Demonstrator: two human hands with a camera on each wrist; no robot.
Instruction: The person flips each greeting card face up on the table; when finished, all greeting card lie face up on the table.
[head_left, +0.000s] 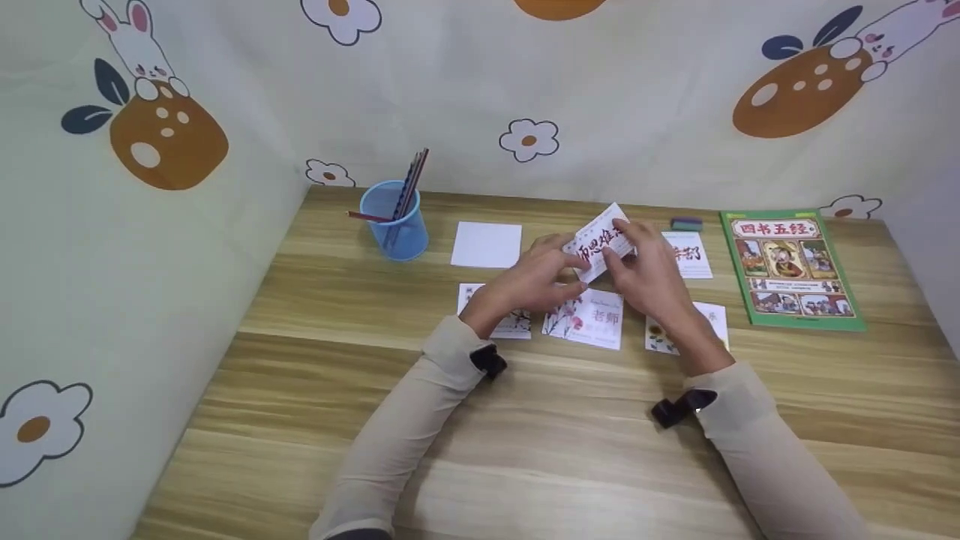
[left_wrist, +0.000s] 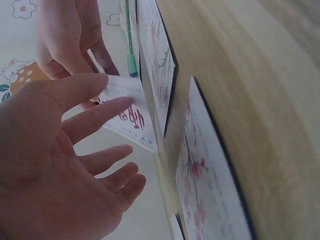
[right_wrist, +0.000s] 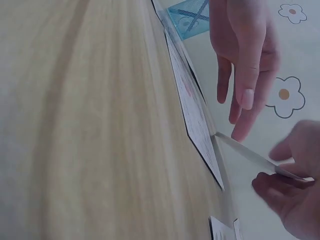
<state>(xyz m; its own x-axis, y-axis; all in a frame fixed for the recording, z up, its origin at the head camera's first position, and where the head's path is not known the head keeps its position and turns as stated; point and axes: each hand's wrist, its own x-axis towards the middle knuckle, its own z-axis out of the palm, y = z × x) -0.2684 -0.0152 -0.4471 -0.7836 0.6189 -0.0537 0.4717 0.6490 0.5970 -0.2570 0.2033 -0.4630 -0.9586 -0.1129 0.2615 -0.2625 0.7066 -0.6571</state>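
Note:
A white card with red Chinese lettering (head_left: 600,241) is raised and tilted over the table. My right hand (head_left: 651,268) pinches its right side between thumb and fingers, as the right wrist view also shows. My left hand (head_left: 534,276) is at the card's left side, its fingers extended, with the fingertips right at the card. Below them lies a card with pink flowers (head_left: 596,321). A card with dark branches (head_left: 516,324) is partly covered by my left hand, and a sunflower card (head_left: 714,321) lies partly under my right forearm.
At the back are a blank white card (head_left: 487,244), another red-lettered card (head_left: 694,255) and a small blue-green block (head_left: 686,224). A blue mesh cup (head_left: 406,236) with pencils stands at left. A green-edged book (head_left: 795,271) lies at right. Patterned cloth hangs behind the table.

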